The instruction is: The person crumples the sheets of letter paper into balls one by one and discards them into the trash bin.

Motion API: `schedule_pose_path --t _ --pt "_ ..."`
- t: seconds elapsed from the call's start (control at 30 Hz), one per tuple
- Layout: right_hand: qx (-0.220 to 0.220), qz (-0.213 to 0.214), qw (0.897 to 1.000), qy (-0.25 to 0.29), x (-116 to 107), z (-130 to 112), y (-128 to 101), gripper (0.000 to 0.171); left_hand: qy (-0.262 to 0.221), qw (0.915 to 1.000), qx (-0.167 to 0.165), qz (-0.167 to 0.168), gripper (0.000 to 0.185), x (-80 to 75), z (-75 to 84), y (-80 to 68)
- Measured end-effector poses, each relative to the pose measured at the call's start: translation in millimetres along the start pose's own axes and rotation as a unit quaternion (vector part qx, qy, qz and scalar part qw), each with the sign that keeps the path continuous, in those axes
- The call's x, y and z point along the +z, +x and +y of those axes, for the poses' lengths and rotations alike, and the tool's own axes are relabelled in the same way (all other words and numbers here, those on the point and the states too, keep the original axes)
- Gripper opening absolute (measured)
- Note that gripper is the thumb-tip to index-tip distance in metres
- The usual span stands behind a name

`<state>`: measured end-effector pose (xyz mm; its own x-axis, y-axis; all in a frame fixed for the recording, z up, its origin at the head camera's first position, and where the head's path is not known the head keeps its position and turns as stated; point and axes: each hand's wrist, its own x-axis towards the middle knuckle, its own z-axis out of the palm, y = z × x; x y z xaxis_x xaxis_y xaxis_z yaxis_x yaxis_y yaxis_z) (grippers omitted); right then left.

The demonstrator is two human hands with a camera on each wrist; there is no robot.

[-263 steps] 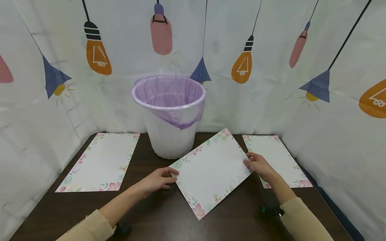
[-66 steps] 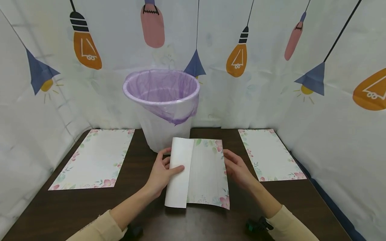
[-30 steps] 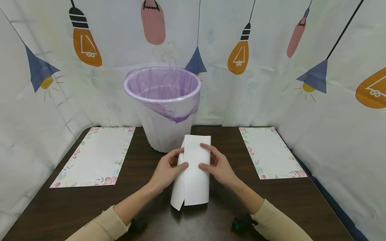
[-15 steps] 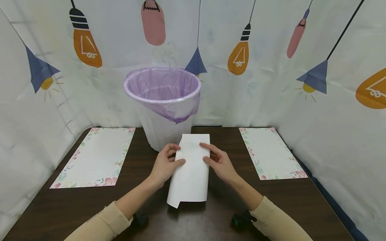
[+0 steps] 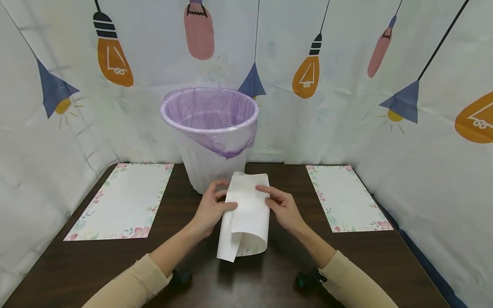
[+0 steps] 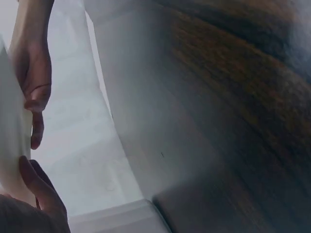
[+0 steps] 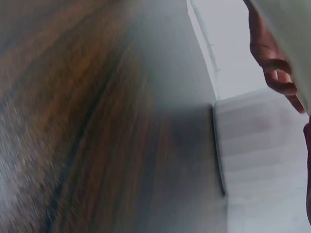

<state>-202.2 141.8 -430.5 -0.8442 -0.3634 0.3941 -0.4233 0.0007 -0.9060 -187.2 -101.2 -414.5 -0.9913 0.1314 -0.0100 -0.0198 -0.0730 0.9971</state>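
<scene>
A floral-bordered sheet of paper [image 5: 248, 214], folded lengthwise with its white back outward, is held just above the dark table [image 5: 185, 265] in front of the bin. My left hand [image 5: 212, 209] pinches its left edge, thumb on top and fingers behind. My right hand [image 5: 283, 208] grips the right edge, fingers curled over it. The near end of the paper curls up and shows the printed side. In the left wrist view the paper [image 6: 9, 145] sits between thumb and fingers [image 6: 36, 97]. The right wrist view shows curled fingers [image 7: 272, 58] on the paper [image 7: 291, 24].
A white waste bin [image 5: 209, 171] with a purple liner [image 5: 209, 111] stands at the back centre, right behind the hands. One flat floral sheet [image 5: 123, 201] lies at the left, another floral sheet [image 5: 344, 196] at the right. Printed curtains enclose the table on three sides.
Over the earlier frames the flat sheet was pulled to the centre and folded lengthwise. In the last half second its near end has lifted and curled open.
</scene>
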Motion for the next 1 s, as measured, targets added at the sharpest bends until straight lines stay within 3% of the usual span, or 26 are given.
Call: schedule_pose_path --t 0.13,0.23,0.37,0.53,0.73,0.87,1.0 --pt "-0.016 -0.066 0.997 0.036 -9.6 -0.6 -0.2 0.048 -0.014 0.9999 -0.001 0.002 0.055 -1.7 2.4 1.1" --pt "-0.027 -0.124 0.989 0.077 -16.3 -0.2 1.3 0.052 -0.016 0.9999 0.001 0.003 0.051 -1.5 5.3 2.2" --pt "-0.037 -0.147 0.983 0.099 -19.7 0.5 3.8 0.053 -0.028 0.9996 0.005 0.004 0.048 1.1 6.5 4.6" --pt "-0.040 -0.084 0.993 0.071 -15.4 1.7 3.5 0.031 -0.040 0.9992 0.007 0.002 0.038 5.7 5.5 6.2" --pt "-0.010 0.017 1.000 0.023 -10.5 3.9 3.2 0.013 -0.029 0.9996 -0.004 -0.003 0.034 8.5 6.0 5.6" --pt "0.012 0.072 0.997 0.028 -11.7 3.6 4.4 0.008 -0.080 0.9963 -0.005 -0.032 0.040 6.4 8.0 2.8" --pt "0.030 0.111 0.993 0.033 -13.6 1.8 6.6 0.011 -0.133 0.9869 0.019 -0.089 0.059 3.4 7.1 0.0"
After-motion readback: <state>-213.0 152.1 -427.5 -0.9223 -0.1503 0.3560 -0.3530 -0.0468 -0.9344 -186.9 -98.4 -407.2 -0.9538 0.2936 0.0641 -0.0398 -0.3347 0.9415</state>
